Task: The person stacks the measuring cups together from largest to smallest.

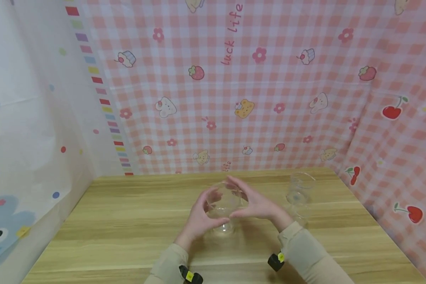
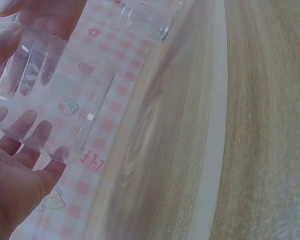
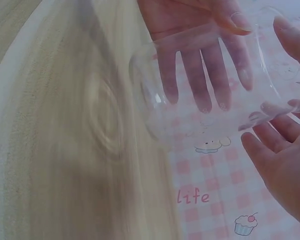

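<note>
A clear see-through cup is between my two hands over the middle of the wooden table. My left hand holds its left side, thumb in front and fingers behind. From the right, my right hand grips the same cup, with the thumb tips close together at the front. In the left wrist view the cup wall shows several fingers through it. The right wrist view shows the cup's rounded end. Whether it touches the table I cannot tell.
More clear cupware stands towards the right of the table, faint against the wood; how many pieces it has is hard to tell. The wooden table meets a pink checked cloth behind. Another cloth hangs at each side.
</note>
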The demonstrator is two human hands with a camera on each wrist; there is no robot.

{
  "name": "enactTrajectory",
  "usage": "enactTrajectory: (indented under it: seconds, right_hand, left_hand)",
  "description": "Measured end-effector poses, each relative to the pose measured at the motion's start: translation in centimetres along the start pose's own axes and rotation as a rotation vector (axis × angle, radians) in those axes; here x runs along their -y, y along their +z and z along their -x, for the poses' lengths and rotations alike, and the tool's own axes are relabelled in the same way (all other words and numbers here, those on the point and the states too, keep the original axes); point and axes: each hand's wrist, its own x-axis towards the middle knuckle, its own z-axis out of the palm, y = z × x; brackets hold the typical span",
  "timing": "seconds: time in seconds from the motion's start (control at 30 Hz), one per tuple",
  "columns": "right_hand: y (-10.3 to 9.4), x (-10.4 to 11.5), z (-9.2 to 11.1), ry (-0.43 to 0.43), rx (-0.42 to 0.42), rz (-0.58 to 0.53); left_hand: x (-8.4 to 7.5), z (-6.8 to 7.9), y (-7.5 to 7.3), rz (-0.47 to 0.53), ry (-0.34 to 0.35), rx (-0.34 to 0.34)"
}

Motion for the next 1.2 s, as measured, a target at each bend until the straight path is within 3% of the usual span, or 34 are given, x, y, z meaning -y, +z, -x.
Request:
enactTrajectory:
  seconds: [0.23,0.37,0.63,1.0,1.2]
  right_hand:
    - [0.3,-0.7,0.5,0.011,-0.058,-0.005]
    - [0.8,-1.3,0.8,0.035,-0.09,-0.011]
    - [1.6,-2.1,0.9,0.067,-0.123,-0.029]
    - [1.9,-2.9,0.7,0.06,-0.143,-0.039]
    - [1.9,-2.7,0.7,0.082,-0.136,-0.017]
  left_hand:
    - [-3.2,0.6,0.0,0.015,-0.023,-0.027]
    - [-3.6,0.7,0.0,0.039,-0.031,-0.032]
    - [-3.4,0.8,0.1,0.059,-0.045,-0.035]
    - [-3.1,0.7,0.3,0.013,-0.045,-0.036]
    - [-0.5,0.1,0.1,-0.007,-0.066,-0.024]
